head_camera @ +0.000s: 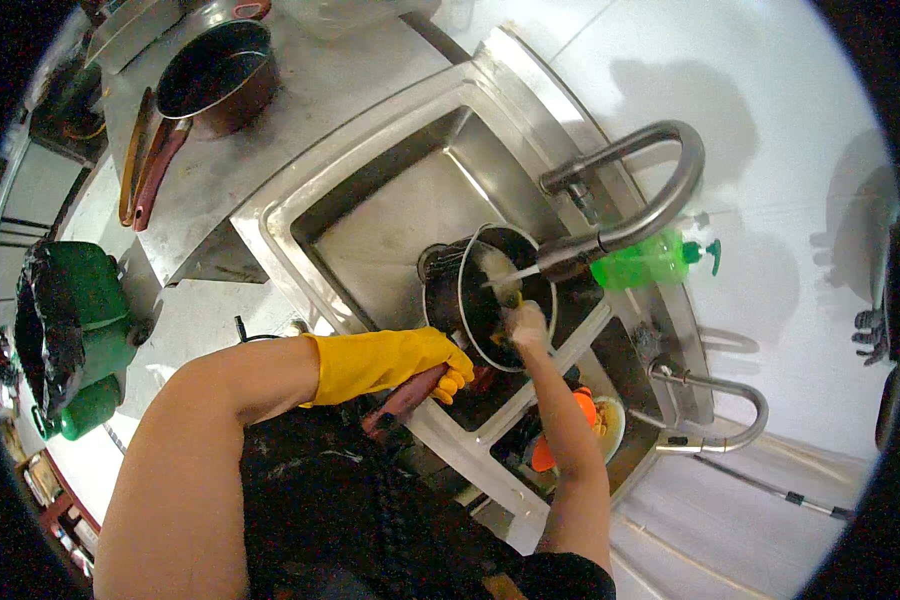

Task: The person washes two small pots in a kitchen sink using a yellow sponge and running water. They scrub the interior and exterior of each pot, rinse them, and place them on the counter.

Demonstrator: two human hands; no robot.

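My left hand [412, 364], in a yellow rubber glove, grips the reddish-brown handle [405, 401] of a dark saucepan [450, 296]. The pan is tilted in the steel sink, so its dark inside and pale rim face me. Bare and blurred, my right hand [529, 328] reaches into the pan with a yellowish scrubbing pad [511, 298] at its fingers; the pad's exact kind is unclear. From the curved steel faucet [675, 161] a stream of water runs into the pan, and a pale wet patch shows against its inner wall.
Beside the faucet is a green soap pump bottle [641, 259]. Orange utensils [585, 405] and a bowl with food scraps [611, 427] sit in the right basin, below a second faucet [754, 412]. Another saucepan [236, 97] rests on the steel counter [330, 90]. A green bin [94, 300] stands left.
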